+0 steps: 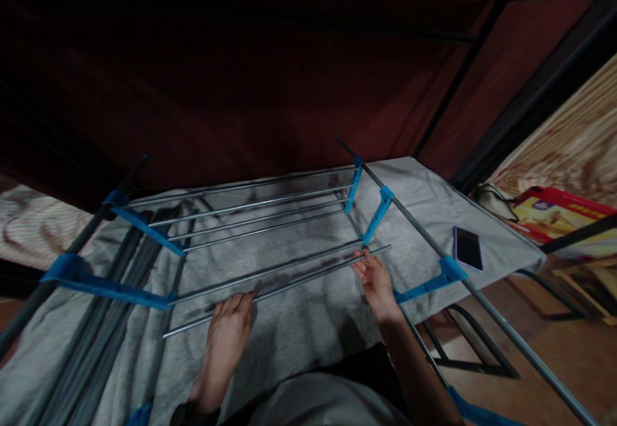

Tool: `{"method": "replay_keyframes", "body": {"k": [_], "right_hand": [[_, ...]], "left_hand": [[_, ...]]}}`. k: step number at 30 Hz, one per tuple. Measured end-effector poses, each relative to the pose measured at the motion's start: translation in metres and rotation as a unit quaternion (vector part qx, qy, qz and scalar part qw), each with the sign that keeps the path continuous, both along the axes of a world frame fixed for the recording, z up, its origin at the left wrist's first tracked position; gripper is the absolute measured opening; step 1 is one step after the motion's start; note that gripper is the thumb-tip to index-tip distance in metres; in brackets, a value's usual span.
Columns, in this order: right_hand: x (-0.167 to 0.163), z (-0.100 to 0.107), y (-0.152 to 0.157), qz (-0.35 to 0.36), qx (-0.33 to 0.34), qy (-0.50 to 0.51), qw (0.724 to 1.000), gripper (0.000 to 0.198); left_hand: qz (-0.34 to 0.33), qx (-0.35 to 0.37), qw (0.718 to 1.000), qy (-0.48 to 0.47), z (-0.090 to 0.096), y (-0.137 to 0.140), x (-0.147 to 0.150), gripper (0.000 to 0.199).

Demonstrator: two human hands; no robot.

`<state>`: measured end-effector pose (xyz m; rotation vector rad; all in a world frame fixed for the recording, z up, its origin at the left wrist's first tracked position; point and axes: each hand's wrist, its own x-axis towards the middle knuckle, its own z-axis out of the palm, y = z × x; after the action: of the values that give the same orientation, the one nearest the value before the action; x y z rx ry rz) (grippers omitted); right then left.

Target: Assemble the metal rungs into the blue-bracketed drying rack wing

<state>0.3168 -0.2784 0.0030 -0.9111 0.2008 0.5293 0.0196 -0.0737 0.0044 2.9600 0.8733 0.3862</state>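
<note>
My left hand (232, 323) is wrapped over a loose thin metal rod (303, 279) near its left end. My right hand (375, 278) pinches the same rod close to its right end, palm partly turned up. The rod runs across between two side frames of a rack, apart from both. Blue plastic brackets stand on each side frame: a left bracket (116, 288) and a right bracket (429, 281) lie nearest the rod. Another rod (270, 273) spans the frames just behind it. Several more crossbars (250, 207) join the brackets farther back.
Under the rack lies a grey blanket (289, 336). A bundle of grey tubes (108, 323) rests at the left. At the right are a phone (468, 248), a red and yellow package (559, 217) and a dark metal frame (477, 342). Dark red fabric (270, 105) hangs behind.
</note>
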Motion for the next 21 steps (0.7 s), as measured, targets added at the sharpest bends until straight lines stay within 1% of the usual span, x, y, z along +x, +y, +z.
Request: {"method": "replay_keyframes", "body": {"k": [5,8,12,17,21], "right_hand": [[0.014,-0.016,-0.016,-0.017,-0.039,0.003,0.999,0.016],[0.022,-0.024,-0.027,-0.011,-0.054,-0.005,0.998,0.015],[0.033,-0.035,-0.04,0.001,-0.073,-0.008,0.997,0.011],[0.05,-0.05,-0.048,0.004,-0.118,0.028,0.993,0.001],[0.058,-0.056,-0.05,0.014,-0.142,0.063,0.988,0.003]], "left_hand": [[0.044,-0.039,0.997,0.056,-0.008,0.002,-0.014,0.05],[0.069,-0.049,0.995,0.059,-0.01,-0.002,-0.019,0.047],[0.082,-0.064,0.993,0.05,-0.003,-0.007,-0.024,0.045],[0.084,-0.069,0.994,0.034,0.009,-0.008,-0.026,0.042],[0.088,-0.069,0.993,0.035,0.011,-0.005,-0.028,0.041]]}}
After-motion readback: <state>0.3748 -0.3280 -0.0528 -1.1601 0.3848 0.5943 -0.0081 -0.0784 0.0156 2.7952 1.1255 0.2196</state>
